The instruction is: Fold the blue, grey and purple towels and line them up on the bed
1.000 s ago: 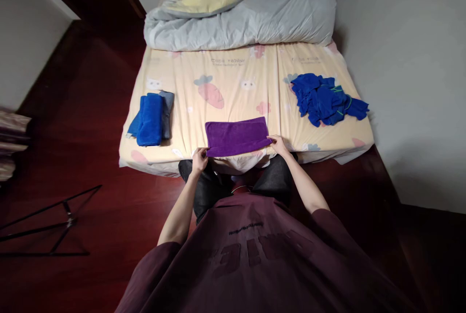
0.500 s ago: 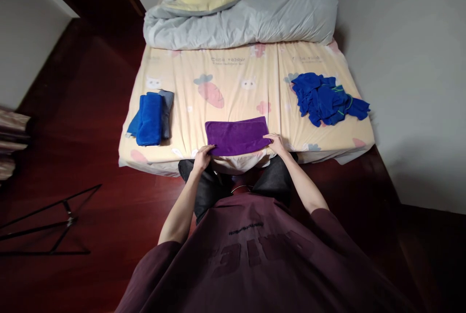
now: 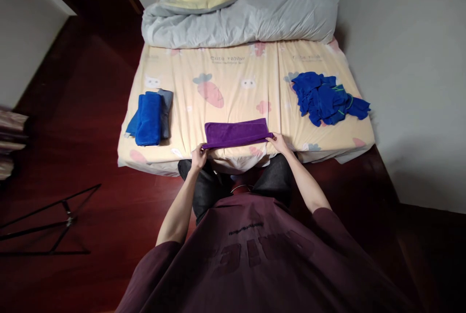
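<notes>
While our left hand (image 3: 199,156) and right hand (image 3: 278,143) pinch its ends, each grip closed, the purple cloth (image 3: 236,132) lies part-folded at the near edge of the bed (image 3: 160,160).
We judge the folded cloths (image 3: 148,120) by the left edge done, the crumpled blue heap (image 3: 322,99) by the right not; the sheet (image 3: 233,99) reads "Cute rabb…", our shirt's (image 3: 269,274) lettering is illegible.

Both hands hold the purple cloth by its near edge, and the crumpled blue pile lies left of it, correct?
Not quite: the head view shows the crumpled blue pile lying right of the purple cloth. The rest is correct.
</notes>
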### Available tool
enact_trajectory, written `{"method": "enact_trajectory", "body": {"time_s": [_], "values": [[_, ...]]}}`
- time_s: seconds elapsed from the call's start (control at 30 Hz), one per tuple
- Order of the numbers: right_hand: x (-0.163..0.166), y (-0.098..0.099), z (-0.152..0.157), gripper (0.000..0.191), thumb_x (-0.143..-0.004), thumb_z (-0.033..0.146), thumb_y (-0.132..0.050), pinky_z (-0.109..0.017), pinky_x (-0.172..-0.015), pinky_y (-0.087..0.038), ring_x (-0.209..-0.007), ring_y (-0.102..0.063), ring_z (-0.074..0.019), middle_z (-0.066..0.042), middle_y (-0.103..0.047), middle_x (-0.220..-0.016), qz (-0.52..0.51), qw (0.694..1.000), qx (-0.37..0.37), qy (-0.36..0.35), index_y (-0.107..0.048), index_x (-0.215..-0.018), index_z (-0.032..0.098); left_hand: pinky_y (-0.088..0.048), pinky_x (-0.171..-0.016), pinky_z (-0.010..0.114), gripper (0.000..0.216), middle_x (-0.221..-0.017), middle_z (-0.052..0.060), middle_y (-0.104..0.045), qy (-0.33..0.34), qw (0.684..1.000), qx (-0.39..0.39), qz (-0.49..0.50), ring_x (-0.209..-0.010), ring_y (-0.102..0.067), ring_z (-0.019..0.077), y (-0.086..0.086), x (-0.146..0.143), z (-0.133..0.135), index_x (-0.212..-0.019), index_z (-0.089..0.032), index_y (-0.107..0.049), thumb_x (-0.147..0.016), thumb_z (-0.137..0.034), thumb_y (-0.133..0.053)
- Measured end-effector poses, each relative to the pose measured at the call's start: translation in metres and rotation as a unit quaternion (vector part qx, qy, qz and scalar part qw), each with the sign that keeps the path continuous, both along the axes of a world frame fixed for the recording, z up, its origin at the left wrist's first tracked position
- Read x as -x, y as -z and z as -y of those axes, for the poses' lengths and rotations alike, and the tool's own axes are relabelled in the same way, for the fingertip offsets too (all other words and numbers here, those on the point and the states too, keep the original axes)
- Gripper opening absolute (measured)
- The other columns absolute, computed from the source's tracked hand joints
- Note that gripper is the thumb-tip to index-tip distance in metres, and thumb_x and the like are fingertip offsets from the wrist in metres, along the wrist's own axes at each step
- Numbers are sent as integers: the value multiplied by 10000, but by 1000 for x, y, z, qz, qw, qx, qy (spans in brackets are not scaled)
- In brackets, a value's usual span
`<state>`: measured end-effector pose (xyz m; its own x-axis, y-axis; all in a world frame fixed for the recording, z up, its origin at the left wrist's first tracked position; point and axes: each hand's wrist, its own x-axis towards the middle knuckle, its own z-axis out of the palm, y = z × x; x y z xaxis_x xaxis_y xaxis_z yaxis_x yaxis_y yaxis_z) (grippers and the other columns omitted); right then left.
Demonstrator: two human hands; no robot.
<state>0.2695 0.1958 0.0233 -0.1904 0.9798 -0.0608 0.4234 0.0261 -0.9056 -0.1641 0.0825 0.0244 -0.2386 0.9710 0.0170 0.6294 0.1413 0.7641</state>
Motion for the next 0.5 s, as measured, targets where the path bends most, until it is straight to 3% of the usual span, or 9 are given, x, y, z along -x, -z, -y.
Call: {"method": "enact_trajectory", "body": {"time_s": [0.1, 0.27, 0.5], "values": [[-1, -1, 1, 346, -851, 533, -696, -345, -802, -594, -856, -700, -223, -63, -754, -915, -45, 999, 9, -20, -680, -940, 199, -546, -841, 364, 354, -961, 112, -744, -17, 1000, 17, 17, -864, -696, 253, 0, 0, -1, -1045, -169, -674, -932, -469, -522], [0, 0, 4, 317, -861, 518, -682, -370, -850, -597, -880, -722, -232, -80, -752, -912, -47, 999, 21, -14, -661, -913, 206, -518, -824, 365, 313, -792, 75, -679, -39, 997, 57, -13, -793, -656, 247, 1, 0, -3, -882, -192, -623, -926, -484, -520], [-2, 3, 0, 294, -851, 481, -699, -381, -828, -602, -855, -717, -238, -77, -736, -854, -32, 998, 53, -7, -663, -860, 190, -522, -871, 397, 329, -892, 121, -736, -46, 995, 91, -14, -877, -686, 283, 3, 3, -5, -955, -181, -645, -922, -484, -520]]}}
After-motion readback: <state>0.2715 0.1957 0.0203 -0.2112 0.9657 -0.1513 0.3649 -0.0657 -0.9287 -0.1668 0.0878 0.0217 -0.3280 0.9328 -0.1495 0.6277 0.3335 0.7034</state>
